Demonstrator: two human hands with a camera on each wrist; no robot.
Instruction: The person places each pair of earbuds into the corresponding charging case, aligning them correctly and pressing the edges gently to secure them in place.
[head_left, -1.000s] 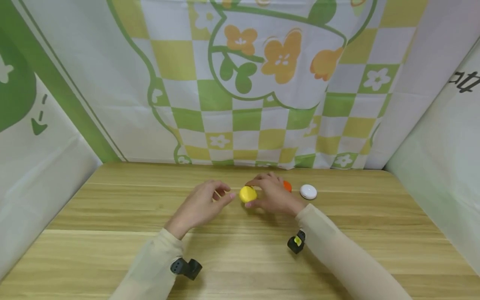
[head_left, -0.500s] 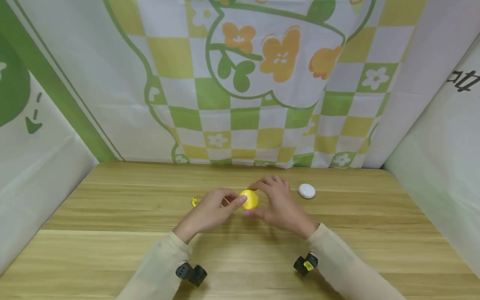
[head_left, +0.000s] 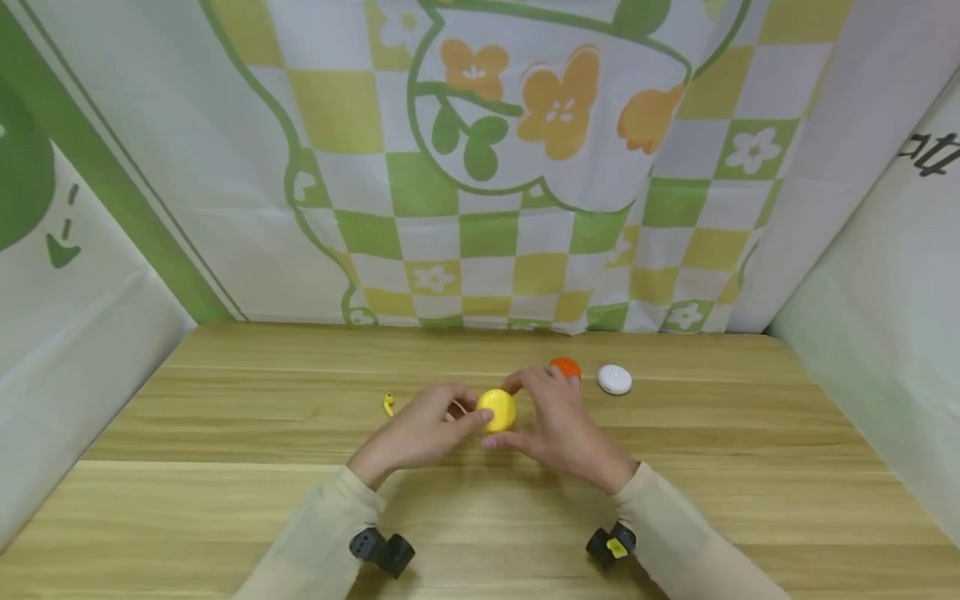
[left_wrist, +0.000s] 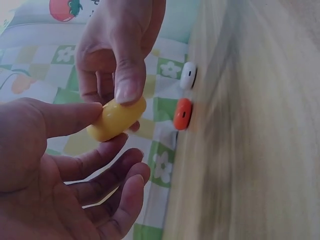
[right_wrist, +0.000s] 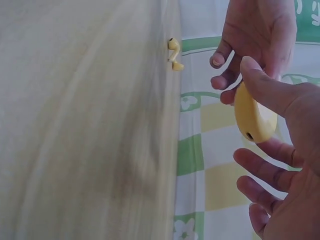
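Observation:
A glossy yellow earbud case (head_left: 501,410), rounded like a pebble, is held above the table between both hands. My left hand (head_left: 427,427) pinches its left side with thumb and index finger, as the left wrist view shows. From the other side my right hand (head_left: 564,429) grips it, the thumb (left_wrist: 127,87) pressing on the case. A small dark slot shows on its edge in the right wrist view, and the case looks closed. Two yellow earbuds lie on the table to the left; one earbud (head_left: 388,404) shows in the head view beyond the left hand.
An orange case (head_left: 566,367) of similar shape lies behind the right hand, partly covered by it in the head view. Beside it lies a white case (head_left: 615,380). The wooden table (head_left: 225,500) ends at a patterned cloth (head_left: 491,237) hanging behind it.
My left hand, apart from the yellow case a second ago, has come to pinch it. Both hands have brought the case slightly nearer the person. An earbud has come into view at the left.

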